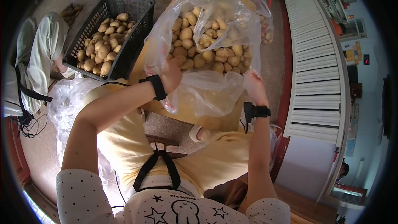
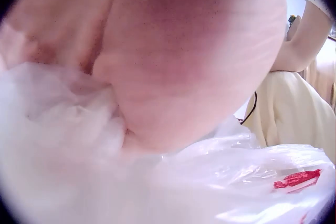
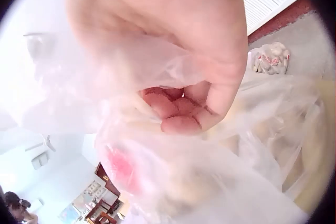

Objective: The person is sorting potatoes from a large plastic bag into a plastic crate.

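A clear plastic bag [image 1: 207, 91] full of potatoes [image 1: 199, 60] lies wide-mouthed on a yellow board [image 1: 199, 120] in front of the person. At the bag's near left edge, the left hand [image 1: 171, 78] grips the plastic. Its palm [image 2: 178, 66] fills much of the left wrist view, with bunched film beneath and the fingertips hidden. On the near right edge the right hand [image 1: 257, 86] pinches the film. In the right wrist view its curled fingers [image 3: 181, 111] close on the thin plastic, and red print shows on the bag.
Left of the board stands a black crate [image 1: 143, 25] of potatoes. Another person's leg [image 1: 47, 37] is beside it. Crumpled plastic [image 1: 74, 99] lies on the floor at left. A white radiator [image 1: 317, 79] runs along the right, with a filled bag [image 3: 272, 58] on the floor nearby.
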The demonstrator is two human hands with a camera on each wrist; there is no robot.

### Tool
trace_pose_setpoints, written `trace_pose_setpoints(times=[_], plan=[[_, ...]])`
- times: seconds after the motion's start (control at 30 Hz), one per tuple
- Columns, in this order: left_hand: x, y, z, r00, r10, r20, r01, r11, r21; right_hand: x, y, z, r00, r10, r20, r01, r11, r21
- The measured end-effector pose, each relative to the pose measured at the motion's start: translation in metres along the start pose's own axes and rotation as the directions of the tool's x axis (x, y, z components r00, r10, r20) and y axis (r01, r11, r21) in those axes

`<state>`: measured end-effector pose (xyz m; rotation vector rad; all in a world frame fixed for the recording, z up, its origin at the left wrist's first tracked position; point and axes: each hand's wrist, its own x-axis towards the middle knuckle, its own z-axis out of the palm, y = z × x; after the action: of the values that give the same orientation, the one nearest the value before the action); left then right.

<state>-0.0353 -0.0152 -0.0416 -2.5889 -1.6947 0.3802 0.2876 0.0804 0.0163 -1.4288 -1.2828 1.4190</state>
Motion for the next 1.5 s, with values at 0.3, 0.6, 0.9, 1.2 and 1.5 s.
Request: trace_pose_setpoints(times=[0.3,0.6,0.9,1.2,1.5], plan=[[-0.014,0.009,-0.009,0.999,0.009,0.039,-0.008,1.000,-0.026,-0.032,-0.047,0.025,0.998,-0.030,-0.050,0.026,0.997,-0.073],[-0.050,0.026,-0.033,0.995,0.099,-0.004,-0.099,0.995,0.035,-0.034,-0.046,0.006,0.986,-0.049,0.157,0.047,0.999,0.018],[-0.063,0.043,-0.027,0.977,0.209,0.051,-0.212,0.975,0.061,-0.040,-0.057,0.007,0.990,0.011,0.139,0.005,0.993,-0.117],[-0.058,0.040,-0.015,0.966,0.254,0.050,-0.255,0.967,0.012,-0.034,-0.052,-0.012,0.986,0.148,-0.076,-0.162,0.955,-0.248],[-0.040,0.028,-0.036,0.944,0.285,0.166,-0.224,0.924,-0.310,-0.029,-0.046,-0.020,0.997,0.073,0.011,-0.068,0.966,-0.249]])
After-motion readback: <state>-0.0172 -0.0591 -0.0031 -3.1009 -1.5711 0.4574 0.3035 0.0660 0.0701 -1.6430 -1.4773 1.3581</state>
